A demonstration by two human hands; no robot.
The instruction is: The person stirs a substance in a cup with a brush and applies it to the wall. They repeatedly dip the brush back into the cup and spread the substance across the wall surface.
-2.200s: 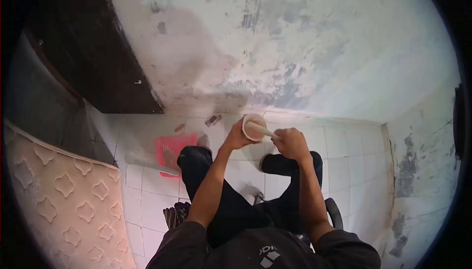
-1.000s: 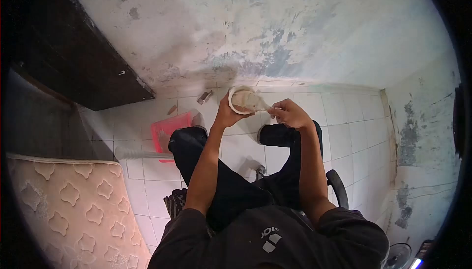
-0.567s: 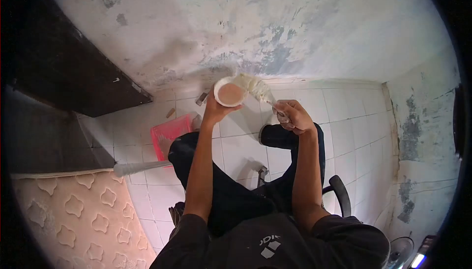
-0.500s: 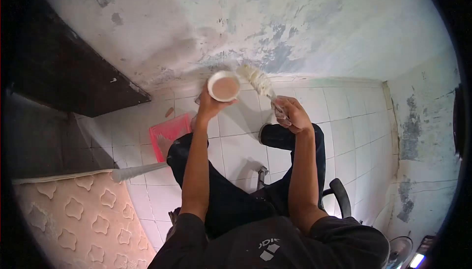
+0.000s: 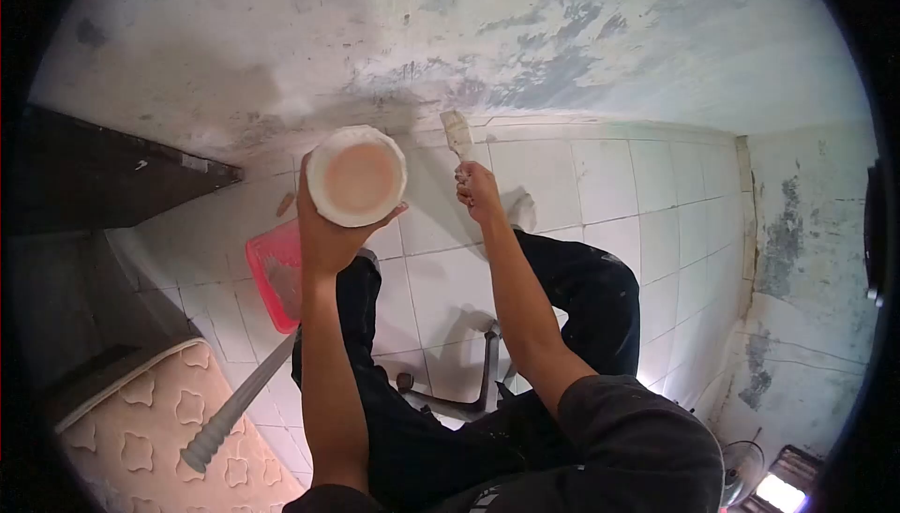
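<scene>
My left hand [image 5: 328, 243] is wrapped round a white tub [image 5: 321, 196], its open top facing up at me. Inside the tub is smooth pinkish paint [image 5: 361, 180]. In my right hand [image 5: 479, 192] is a paintbrush [image 5: 457, 132], gripped by its handle with fingers closed. Pale paint coats its bristles, which point away from me and overlap the foot of the patchy wall [image 5: 525, 53] in this view. The brush is to the right of the tub, apart from it.
A pink dustpan [image 5: 262, 274] with a long grey handle [image 5: 234, 410] is at the left, near a mattress [image 5: 169, 438]. Dark furniture [image 5: 112, 161] stands by the wall. A chair base [image 5: 483, 372] shows between my legs on the white tiles [image 5: 534, 171]. A fan [image 5: 742, 466] is at lower right.
The tub has come left and nearer to me, looking larger. My right hand and the brush have moved left, and the brush has turned more upright in view. My head view has shifted.
</scene>
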